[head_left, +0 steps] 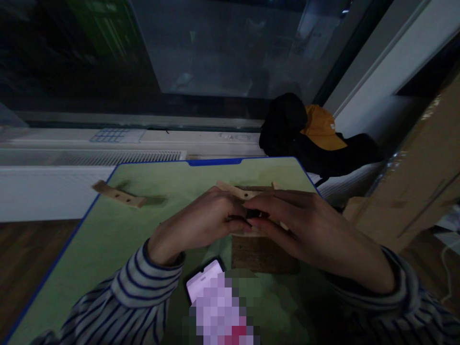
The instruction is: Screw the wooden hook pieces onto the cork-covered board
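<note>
Centre frame: left hand and right hand meet, fingers pinched on a small dark part above a wood block. Drilled wood strip lies left on green table. Phone below.

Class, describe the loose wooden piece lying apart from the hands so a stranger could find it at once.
Start at the green blue-edged mat. Near its far left corner lies a short pale wooden bar with two small holes. Unlike the wooden pieces under the hands, nothing touches it.
</note>
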The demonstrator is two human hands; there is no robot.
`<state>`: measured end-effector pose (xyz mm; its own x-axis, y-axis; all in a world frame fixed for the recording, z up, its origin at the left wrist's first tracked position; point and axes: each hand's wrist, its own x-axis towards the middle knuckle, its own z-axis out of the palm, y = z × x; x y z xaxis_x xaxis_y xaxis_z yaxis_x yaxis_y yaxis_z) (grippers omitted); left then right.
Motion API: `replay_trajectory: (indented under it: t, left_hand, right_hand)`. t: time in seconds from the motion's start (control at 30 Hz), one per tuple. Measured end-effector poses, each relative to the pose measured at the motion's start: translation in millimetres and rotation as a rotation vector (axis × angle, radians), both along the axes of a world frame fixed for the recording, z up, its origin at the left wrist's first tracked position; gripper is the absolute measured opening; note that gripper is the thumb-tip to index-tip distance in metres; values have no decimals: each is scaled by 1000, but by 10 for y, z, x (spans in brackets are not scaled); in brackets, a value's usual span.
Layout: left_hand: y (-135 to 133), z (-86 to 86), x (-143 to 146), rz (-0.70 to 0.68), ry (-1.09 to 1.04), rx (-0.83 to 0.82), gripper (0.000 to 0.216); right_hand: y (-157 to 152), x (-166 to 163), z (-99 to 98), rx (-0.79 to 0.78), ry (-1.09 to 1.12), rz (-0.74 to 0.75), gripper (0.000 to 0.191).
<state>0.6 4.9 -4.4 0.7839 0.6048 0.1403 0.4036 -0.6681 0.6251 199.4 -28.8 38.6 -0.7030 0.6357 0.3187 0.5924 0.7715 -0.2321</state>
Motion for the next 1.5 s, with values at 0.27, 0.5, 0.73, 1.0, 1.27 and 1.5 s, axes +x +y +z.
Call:
replay_trajectory:
  t: [0.27, 0.5, 0.73, 1.0, 1.27, 1.5]
  left_hand:
    - [-13, 32, 0, -19, 9, -16, 20]
    - [-10, 54, 1, 49, 20, 38, 23]
    - [5, 10, -6, 17, -13, -17, 15]
    - [-12, 24, -5, -23, 13, -23, 22]
    - [-5, 60, -13, 70, 27, 34, 20]
    - [7, 4, -11, 32, -17, 8, 15]
  right_hand:
    - [-11, -6, 5, 57, -37, -44, 21]
    - [-16, -4, -2, 6, -12, -39, 22]
    - [-3, 3, -19, -25, 23, 22, 26]
    - [-21, -19, -32, 18, -24, -52, 22]
    - [-14, -13, -19, -1, -9, -48, 22]
    - [-11, 7, -35, -20, 47, 38, 26]
